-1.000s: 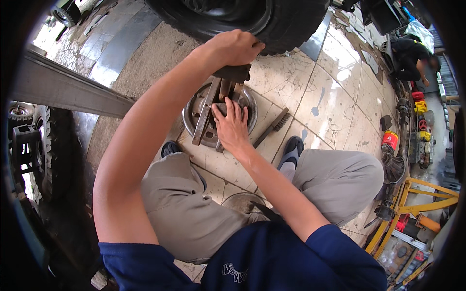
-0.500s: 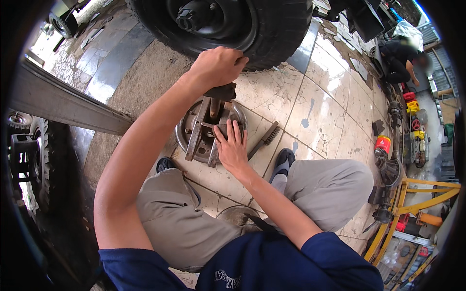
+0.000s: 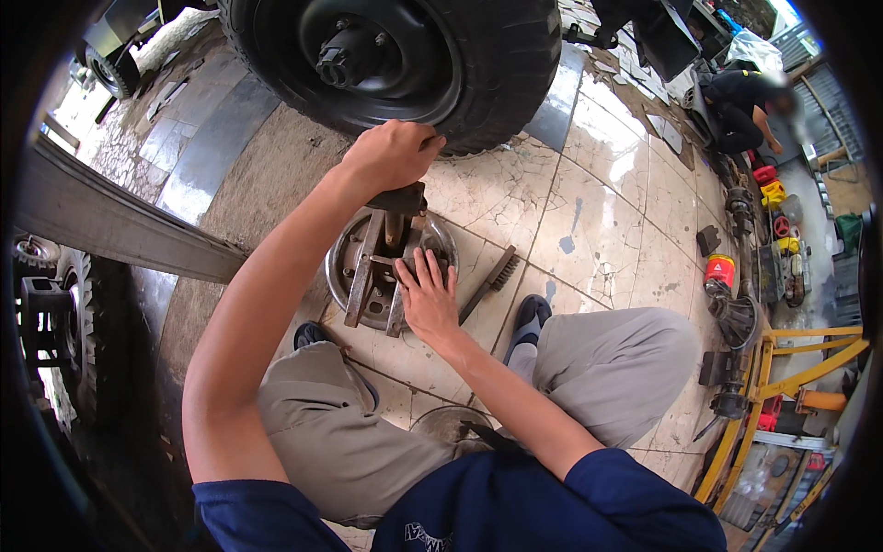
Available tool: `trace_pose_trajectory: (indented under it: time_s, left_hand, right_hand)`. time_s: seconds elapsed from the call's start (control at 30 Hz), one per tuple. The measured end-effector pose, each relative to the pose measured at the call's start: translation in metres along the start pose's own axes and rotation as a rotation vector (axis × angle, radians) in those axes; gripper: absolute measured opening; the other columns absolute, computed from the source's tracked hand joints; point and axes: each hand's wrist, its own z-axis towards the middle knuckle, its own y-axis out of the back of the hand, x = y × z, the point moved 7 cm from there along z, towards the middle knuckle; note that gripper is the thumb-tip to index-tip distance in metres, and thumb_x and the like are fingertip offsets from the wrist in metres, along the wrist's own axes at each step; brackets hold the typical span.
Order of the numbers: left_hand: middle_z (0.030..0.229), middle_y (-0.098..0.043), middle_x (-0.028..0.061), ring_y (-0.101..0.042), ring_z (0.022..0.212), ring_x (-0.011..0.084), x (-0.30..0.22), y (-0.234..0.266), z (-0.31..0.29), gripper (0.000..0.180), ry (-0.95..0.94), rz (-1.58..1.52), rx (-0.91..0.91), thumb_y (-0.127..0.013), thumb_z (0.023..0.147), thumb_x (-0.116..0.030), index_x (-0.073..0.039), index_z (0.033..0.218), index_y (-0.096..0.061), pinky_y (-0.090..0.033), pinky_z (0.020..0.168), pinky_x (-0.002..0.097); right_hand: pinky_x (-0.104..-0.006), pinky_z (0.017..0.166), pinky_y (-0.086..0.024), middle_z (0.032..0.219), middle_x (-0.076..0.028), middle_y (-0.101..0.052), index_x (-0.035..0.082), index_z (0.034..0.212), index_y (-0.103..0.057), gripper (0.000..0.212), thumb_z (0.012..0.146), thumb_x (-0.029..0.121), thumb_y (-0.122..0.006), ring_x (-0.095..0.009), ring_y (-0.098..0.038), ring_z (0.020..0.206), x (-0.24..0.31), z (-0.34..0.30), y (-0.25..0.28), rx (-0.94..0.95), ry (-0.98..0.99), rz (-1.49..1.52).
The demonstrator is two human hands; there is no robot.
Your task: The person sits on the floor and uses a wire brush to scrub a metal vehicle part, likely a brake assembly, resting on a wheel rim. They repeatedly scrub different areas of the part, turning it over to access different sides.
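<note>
My left hand [image 3: 394,155] is closed in a fist, knuckles up, just above a dark, heavy block [image 3: 399,199]. Whatever its fingers wrap around is hidden beneath the hand. The block sits at the top of a rusty metal rod [image 3: 395,228], between the bars of a worn steel bracket [image 3: 361,285]. Under that bracket lies a round metal brake drum or hub [image 3: 337,267], flat on the tiles. My right hand [image 3: 430,296] lies open, fingers spread, against the right side of the bracket. Beside it on the floor is a wire brush [image 3: 492,281] with a dark handle.
A large black tyre and wheel [image 3: 515,83] stands just beyond the drum. To the left are a grey post [image 3: 129,212] and another tyre [image 3: 83,313]. At right are a red can [image 3: 720,270], axle parts [image 3: 736,317] and a yellow frame [image 3: 814,368]. Another person [image 3: 740,106] crouches far right.
The whole picture has shifted a little down and left. Both hands keep nearly the same places on the metal assembly. The far person's posture has shifted slightly.
</note>
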Motion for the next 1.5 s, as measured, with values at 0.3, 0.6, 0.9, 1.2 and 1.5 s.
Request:
trace_pose_trajectory:
  time_s: [0.3,0.6,0.9,1.2,1.5]
  left_hand:
    - [0.094,-0.070,0.0222,-0.066,0.094,0.0404,-0.006,0.005,-0.001,0.031,0.034,-0.026,0.012,-0.057,0.096,-0.030,-0.004,0.106,-0.071,-0.051,0.084,0.0464]
    - [0.096,-0.069,0.0220,-0.065,0.095,0.0412,-0.007,0.002,0.001,0.028,0.041,-0.002,0.010,-0.058,0.095,-0.028,-0.006,0.106,-0.071,-0.051,0.083,0.0472]
    - [0.092,-0.069,0.0224,-0.066,0.091,0.0426,-0.007,0.004,-0.001,0.027,-0.029,-0.044,-0.037,-0.057,0.096,-0.026,-0.004,0.101,-0.071,-0.052,0.082,0.0496]
    - [0.091,-0.069,0.0214,-0.066,0.090,0.0417,-0.008,0.007,-0.004,0.025,-0.074,-0.068,-0.077,-0.058,0.095,-0.025,-0.004,0.101,-0.071,-0.052,0.080,0.0488]
    - [0.091,-0.069,0.0218,-0.066,0.091,0.0420,-0.008,0.005,-0.002,0.026,-0.054,-0.052,-0.077,-0.059,0.095,-0.027,-0.004,0.099,-0.071,-0.052,0.081,0.0489]
  right_hand:
    - [-0.0602,0.116,-0.021,0.157,-0.016,-0.032,0.016,0.149,-0.042,0.053,0.099,0.028,-0.051,-0.032,-0.026,0.147,0.001,0.002,0.008,0.008,0.106,-0.013]
    - [-0.0621,0.116,-0.019,0.158,-0.016,-0.030,0.016,0.147,-0.046,0.051,0.099,0.031,-0.051,-0.034,-0.023,0.148,0.003,0.006,0.009,0.004,0.140,-0.044]
    - [-0.0604,0.117,-0.018,0.155,-0.014,-0.036,0.012,0.147,-0.046,0.055,0.095,0.029,-0.055,-0.029,-0.026,0.147,-0.010,0.012,0.004,-0.058,0.284,-0.018]
    - [-0.0581,0.117,-0.019,0.153,-0.012,-0.039,0.012,0.145,-0.047,0.051,0.098,0.031,-0.052,-0.028,-0.028,0.146,-0.008,0.004,0.005,-0.075,0.327,-0.027]
    - [-0.0579,0.118,-0.018,0.152,-0.012,-0.040,0.008,0.145,-0.046,0.052,0.099,0.030,-0.050,-0.028,-0.029,0.146,0.000,-0.002,0.000,-0.089,0.336,0.002]
